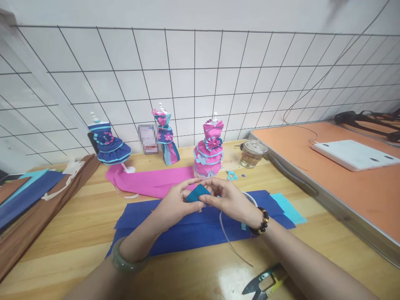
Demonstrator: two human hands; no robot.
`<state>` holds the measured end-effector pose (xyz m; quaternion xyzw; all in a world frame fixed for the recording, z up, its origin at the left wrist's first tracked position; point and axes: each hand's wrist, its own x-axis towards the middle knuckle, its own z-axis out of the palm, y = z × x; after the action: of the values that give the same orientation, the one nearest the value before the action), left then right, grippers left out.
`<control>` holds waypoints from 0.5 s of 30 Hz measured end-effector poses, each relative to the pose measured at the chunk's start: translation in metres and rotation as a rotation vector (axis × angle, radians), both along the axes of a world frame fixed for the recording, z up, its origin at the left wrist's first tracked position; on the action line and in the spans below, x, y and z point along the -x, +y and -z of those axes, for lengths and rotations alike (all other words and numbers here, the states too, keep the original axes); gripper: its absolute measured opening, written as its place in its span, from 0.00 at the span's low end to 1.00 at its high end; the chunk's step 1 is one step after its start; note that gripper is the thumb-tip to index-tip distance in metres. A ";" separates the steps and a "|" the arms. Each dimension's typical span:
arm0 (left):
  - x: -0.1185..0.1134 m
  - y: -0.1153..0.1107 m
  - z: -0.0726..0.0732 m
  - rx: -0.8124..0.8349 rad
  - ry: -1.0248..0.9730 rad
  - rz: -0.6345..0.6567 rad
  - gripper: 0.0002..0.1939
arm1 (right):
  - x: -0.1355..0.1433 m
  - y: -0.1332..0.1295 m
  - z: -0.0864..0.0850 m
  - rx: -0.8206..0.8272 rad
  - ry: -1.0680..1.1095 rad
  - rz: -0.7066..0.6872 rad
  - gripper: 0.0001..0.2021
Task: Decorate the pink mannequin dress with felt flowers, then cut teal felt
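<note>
A small teal piece of folded fabric or crepe paper (196, 193), with a pointed top, is pinched between both hands. My left hand (178, 199) grips its left side, thumb along the lower edge. My right hand (226, 199) holds the right side, thumb pressed on its front and fingers curled behind. Both hands hover over dark blue sheets (187, 237) spread on the table. Just behind them lies a long pink strip (153, 179). A thin white cord (229, 239) curves out from beneath my right hand. Yellow-handled thread snips (265, 283) rest near the front edge, by my right forearm.
Three miniature dress forms stand at the back: a blue dress (111, 143), a mixed-colour one (167, 137) and a pink one (211, 148). A lidded cup (253, 153) stands right of them. Brown and blue sheets (34, 196) lie left. An orange-topped surface (343, 183) borders the right.
</note>
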<state>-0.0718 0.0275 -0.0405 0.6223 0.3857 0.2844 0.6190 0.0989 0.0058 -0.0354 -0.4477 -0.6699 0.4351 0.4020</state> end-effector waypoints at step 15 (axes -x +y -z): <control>-0.002 0.002 0.000 0.052 0.021 0.042 0.27 | -0.004 0.004 0.004 0.068 0.081 -0.020 0.11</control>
<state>-0.0702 0.0291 -0.0404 0.6169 0.3862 0.2549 0.6366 0.1033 0.0095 -0.0392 -0.4363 -0.6424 0.4792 0.4090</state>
